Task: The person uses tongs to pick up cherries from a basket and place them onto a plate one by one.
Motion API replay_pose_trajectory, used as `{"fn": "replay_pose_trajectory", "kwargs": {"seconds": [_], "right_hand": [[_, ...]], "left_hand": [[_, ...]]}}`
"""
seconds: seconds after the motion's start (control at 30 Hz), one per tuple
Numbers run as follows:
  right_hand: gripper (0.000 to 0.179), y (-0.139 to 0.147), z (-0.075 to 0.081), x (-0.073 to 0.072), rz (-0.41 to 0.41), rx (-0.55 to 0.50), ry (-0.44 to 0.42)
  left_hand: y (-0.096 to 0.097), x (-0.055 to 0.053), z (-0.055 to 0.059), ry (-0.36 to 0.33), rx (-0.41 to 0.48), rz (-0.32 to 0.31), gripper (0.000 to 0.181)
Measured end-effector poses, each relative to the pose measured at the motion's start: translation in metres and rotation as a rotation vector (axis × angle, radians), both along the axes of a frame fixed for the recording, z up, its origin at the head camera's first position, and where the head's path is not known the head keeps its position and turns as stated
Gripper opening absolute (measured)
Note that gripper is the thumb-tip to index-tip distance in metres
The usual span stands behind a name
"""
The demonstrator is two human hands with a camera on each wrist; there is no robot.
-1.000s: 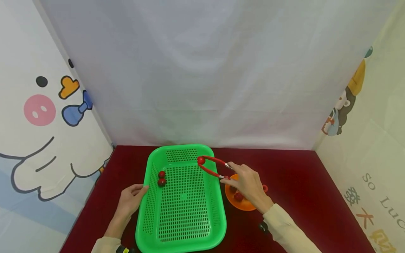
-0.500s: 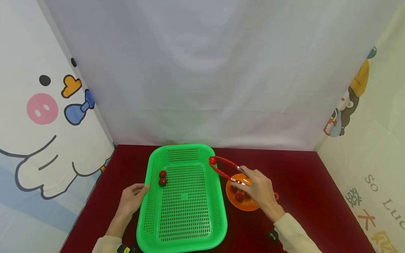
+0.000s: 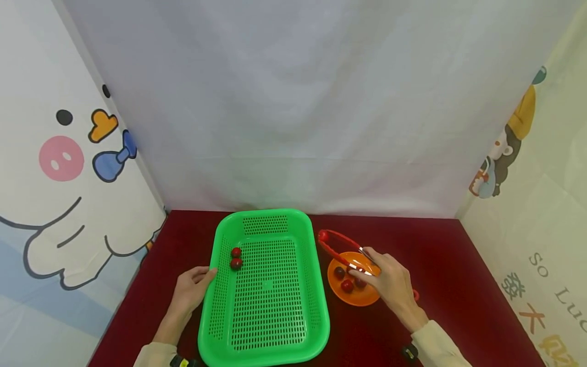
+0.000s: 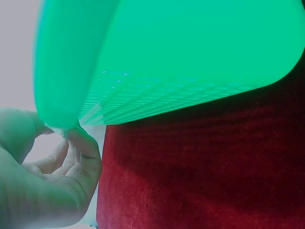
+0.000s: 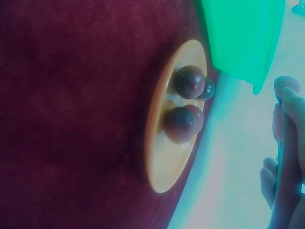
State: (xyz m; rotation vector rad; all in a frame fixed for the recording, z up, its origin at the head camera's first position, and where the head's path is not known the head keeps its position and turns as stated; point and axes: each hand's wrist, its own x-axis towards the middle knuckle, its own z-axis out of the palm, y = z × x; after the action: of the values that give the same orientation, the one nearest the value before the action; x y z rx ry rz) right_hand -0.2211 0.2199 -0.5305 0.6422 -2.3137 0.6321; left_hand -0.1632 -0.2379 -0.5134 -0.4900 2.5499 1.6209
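Note:
My right hand [image 3: 392,280] grips red tongs [image 3: 339,237] with metal middle parts. Between the tong tips, just right of the green basket's far right rim, is a small round red fruit [image 3: 323,236]. Below the tongs, an orange plate [image 3: 341,295] holds several more red fruits [image 5: 189,82], partly overlapped by the hand in the head view. My left hand [image 3: 192,288] pinches the left rim of the green basket [image 3: 208,306], thumb and fingers meeting at the edge in the left wrist view. Two red fruits [image 3: 236,258] lie inside near the basket's left wall.
A dark red cloth [image 3: 431,255] covers the table. A pale curtain [image 3: 293,127] hangs behind it, and printed cloths [image 3: 59,214] stand at both sides. The basket fills the table's left middle, with the plate close to its right.
My right hand has moved right, carrying the tongs and their fruit from over the basket to beyond its right rim. The left hand and basket have stayed put.

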Motion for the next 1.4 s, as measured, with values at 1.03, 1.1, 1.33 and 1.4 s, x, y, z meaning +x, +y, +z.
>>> {"fn": "replay_pose_trajectory", "kwargs": {"seconds": [1.03, 1.1, 1.33, 1.4], "right_hand": [[0.060, 0.060, -0.018, 0.027, -0.198, 0.076, -0.167], [0.060, 0.063, -0.019, 0.029, -0.206, 0.084, -0.194], [0.058, 0.069, -0.019, 0.031, -0.228, 0.116, -0.296], [0.057, 0.071, -0.018, 0.031, -0.230, 0.122, -0.316]], "left_hand": [[0.000, 0.000, 0.001, -0.005, 0.013, -0.009, 0.050], [0.000, 0.000, 0.001, -0.004, 0.011, -0.009, 0.050], [0.000, 0.000, 0.000, -0.005, 0.017, -0.008, 0.051], [0.000, 0.000, 0.000, -0.008, 0.017, -0.009, 0.051]]}}
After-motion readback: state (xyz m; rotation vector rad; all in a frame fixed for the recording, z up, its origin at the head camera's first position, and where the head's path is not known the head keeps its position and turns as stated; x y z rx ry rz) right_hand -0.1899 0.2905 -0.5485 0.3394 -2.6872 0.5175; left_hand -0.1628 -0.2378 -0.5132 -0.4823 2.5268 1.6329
